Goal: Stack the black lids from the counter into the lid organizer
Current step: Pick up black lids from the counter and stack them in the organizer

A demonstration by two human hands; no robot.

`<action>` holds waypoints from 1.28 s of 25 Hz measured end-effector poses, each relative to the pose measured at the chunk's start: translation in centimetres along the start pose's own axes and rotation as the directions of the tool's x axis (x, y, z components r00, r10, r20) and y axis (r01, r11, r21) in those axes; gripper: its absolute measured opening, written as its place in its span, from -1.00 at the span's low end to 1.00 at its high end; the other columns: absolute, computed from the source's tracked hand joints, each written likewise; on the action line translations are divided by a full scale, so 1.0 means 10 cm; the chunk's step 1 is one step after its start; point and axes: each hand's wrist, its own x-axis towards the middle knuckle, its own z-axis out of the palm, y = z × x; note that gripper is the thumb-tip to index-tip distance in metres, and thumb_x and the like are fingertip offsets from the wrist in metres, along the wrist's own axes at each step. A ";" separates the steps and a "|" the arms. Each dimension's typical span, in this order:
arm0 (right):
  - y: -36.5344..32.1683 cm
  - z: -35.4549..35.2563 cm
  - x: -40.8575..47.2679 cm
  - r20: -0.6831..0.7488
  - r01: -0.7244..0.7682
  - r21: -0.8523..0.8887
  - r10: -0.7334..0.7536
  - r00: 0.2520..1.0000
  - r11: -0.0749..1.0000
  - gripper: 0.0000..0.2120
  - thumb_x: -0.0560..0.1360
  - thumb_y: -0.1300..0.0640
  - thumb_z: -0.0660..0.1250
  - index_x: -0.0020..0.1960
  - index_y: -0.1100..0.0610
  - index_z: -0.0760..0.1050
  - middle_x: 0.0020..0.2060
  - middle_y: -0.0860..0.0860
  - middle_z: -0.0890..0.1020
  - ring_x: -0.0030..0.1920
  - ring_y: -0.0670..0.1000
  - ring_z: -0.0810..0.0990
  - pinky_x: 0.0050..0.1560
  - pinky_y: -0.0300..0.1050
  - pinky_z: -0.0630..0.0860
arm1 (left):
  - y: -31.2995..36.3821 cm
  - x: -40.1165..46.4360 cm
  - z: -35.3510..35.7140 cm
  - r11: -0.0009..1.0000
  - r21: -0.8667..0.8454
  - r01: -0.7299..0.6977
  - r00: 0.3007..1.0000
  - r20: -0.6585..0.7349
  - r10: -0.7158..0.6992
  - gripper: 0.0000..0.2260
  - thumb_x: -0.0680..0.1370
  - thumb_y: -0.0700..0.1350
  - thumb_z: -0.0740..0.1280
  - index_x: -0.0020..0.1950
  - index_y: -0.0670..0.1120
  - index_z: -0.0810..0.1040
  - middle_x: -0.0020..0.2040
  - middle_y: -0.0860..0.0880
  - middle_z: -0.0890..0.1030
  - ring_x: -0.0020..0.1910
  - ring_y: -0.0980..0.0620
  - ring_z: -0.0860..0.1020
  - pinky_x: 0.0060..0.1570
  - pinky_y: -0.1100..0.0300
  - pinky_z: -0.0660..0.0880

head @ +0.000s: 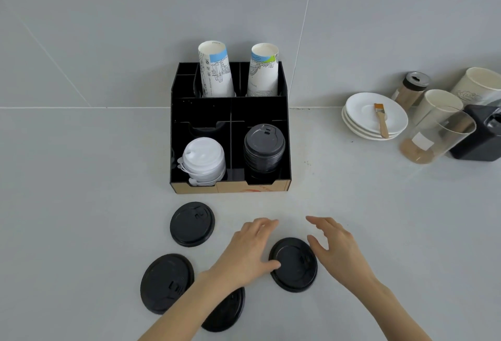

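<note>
- Nearest black lid (294, 264) lies flat on counter (81, 205), flanked by both hands.
- Left hand (249, 251): spread open, thumb touching lid's rim, nothing held.
- Right hand (333, 245): open, empty, just beside lid.
- Black lid stack (264, 150) sits in organizer (230, 188), straight ahead.

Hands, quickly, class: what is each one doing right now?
Left hand: open, holding nothing, thumb touching the nearest black lid.
Right hand: open, holding nothing, beside that lid.
</note>
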 end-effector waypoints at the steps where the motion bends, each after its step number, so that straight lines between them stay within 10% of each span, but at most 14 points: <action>1: 0.05 0.03 -0.04 0.004 -0.017 -0.001 0.017 1.000 1.000 -0.65 0.51 0.18 0.21 0.29 0.07 0.34 0.24 0.00 0.47 0.24 0.03 0.42 0.23 -0.13 0.39 | 0.01 -0.02 0.04 1.000 0.008 0.000 1.000 0.030 0.000 -0.36 0.49 0.00 0.29 0.44 0.01 -0.01 0.47 0.00 0.12 0.42 0.00 0.12 0.40 0.09 0.12; 21: 0.12 0.22 -0.15 0.031 -0.044 0.046 0.042 0.999 0.998 -0.71 0.48 0.25 0.25 0.19 0.13 0.45 0.00 -0.07 0.44 -0.03 -0.09 0.48 0.02 -0.25 0.46 | 0.01 -0.05 0.28 0.999 0.044 -0.005 0.999 0.041 0.003 -0.39 0.49 -0.02 0.25 0.44 -0.01 0.00 0.45 -0.02 0.15 0.39 -0.02 0.16 0.37 0.09 0.17; 32: -0.24 0.00 0.20 -0.028 0.115 0.060 -0.113 0.993 0.992 -0.69 0.45 0.31 0.26 0.19 0.16 0.45 0.10 0.09 0.54 -0.03 -0.07 0.48 0.07 -0.25 0.45 | 0.01 -0.01 -0.02 0.997 -0.071 -0.033 0.979 -0.205 0.018 -0.34 0.48 0.01 0.30 0.44 -0.02 -0.03 0.47 0.00 0.10 0.41 0.03 0.12 0.42 0.14 0.14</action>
